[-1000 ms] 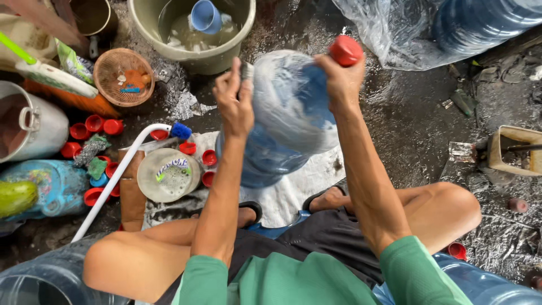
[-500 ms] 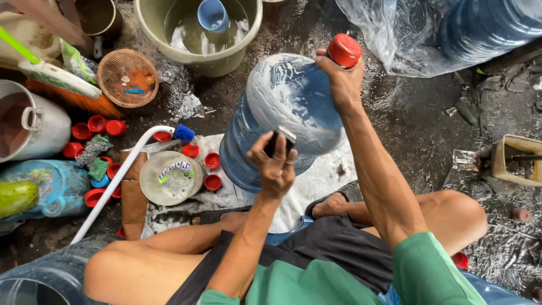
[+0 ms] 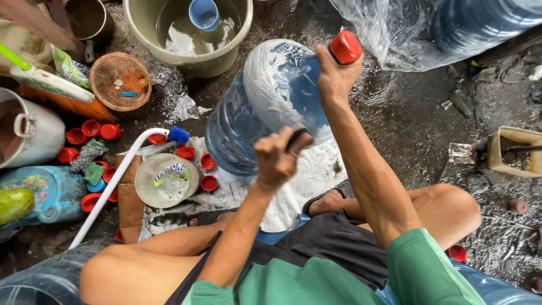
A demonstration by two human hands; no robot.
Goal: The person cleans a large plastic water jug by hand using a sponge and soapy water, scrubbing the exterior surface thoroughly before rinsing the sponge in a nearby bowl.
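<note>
Centrally, a large blue water jug (image 3: 265,107), soapy and tilted, rests on a wet white cloth (image 3: 307,181) on the floor, between the person's knees. Behind it stands a beige basin (image 3: 226,53) of water with a blue cup (image 3: 204,13) in it. The right hand (image 3: 334,73) holds the jug's neck end, fingers closed around its red cap (image 3: 345,46). The left hand (image 3: 276,158) presses against the jug's side, fingers curled shut on a small dark thing I cannot identify. Loose red caps (image 3: 93,133) lie at left.

big blue water jug (image 3: 259,113), soapy, tilted, red-capped neck (image 3: 345,46) up.
</note>
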